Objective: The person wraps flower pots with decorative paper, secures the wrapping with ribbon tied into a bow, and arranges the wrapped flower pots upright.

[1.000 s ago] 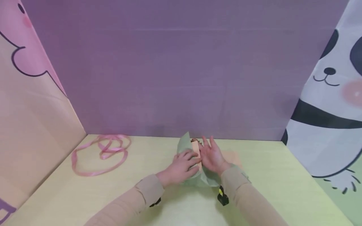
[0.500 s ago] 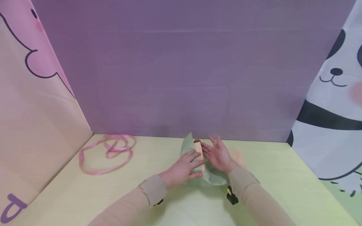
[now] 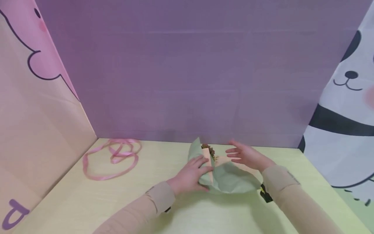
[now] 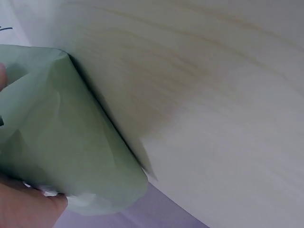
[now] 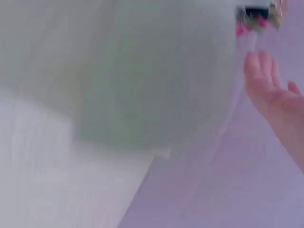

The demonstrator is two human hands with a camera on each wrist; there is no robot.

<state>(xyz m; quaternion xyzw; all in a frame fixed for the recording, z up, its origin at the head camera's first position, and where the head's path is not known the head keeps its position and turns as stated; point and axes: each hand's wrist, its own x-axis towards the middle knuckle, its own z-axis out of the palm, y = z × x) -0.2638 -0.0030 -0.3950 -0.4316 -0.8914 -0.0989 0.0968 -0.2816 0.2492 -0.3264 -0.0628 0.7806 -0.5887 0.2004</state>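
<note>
A sheet of green wrapping paper [image 3: 236,178] with a peach inner side lies folded around a small bunch of flowers [image 3: 212,152], whose brown-looking heads show at the far end in the head view. My left hand [image 3: 191,172] grips the folded left side, fingers over the peach-edged flap and thumb nearer me. In the left wrist view the green paper [image 4: 71,128] bulges between parts of that hand. My right hand [image 3: 246,155] is off to the right, fingers extended, over the paper's spread right side and holding nothing. Pink blooms [image 5: 243,29] show in the blurred right wrist view.
A loosely looped pink ribbon [image 3: 111,159] lies at the back left of the pale wooden table [image 3: 163,156]. A purple backdrop [image 3: 187,71] rises behind the table, with printed side panels left and right. A black device [image 3: 266,194] sits by the right cuff.
My right hand has moved right, away from the bundle, and the paper's right side now spreads out, uncovering more of the flowers. My left hand stays on the fold. The view shifted slightly.
</note>
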